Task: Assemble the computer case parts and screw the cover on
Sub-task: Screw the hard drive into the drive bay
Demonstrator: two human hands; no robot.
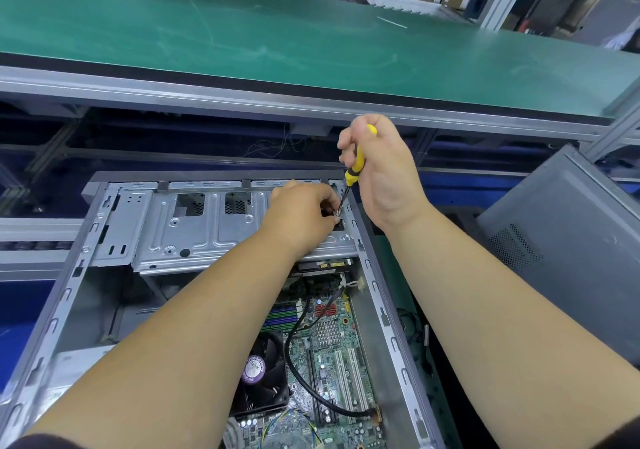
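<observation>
Open computer case [214, 310] lying on the surface. Right hand [381, 171] gripping a screwdriver [355, 168], tip on a screw [337, 212] pinched by left hand [304, 213]. Best kept upright, pressed firmly.

A single wide-angle head camera looks forward and steeply down from close above the open computer case [221, 275], along both forearms. Farther off, its view takes in the green conveyor belt [277, 33] and distant shelves.

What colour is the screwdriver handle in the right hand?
Yellow with black, on the screwdriver gripped by the right hand; head view.
</observation>
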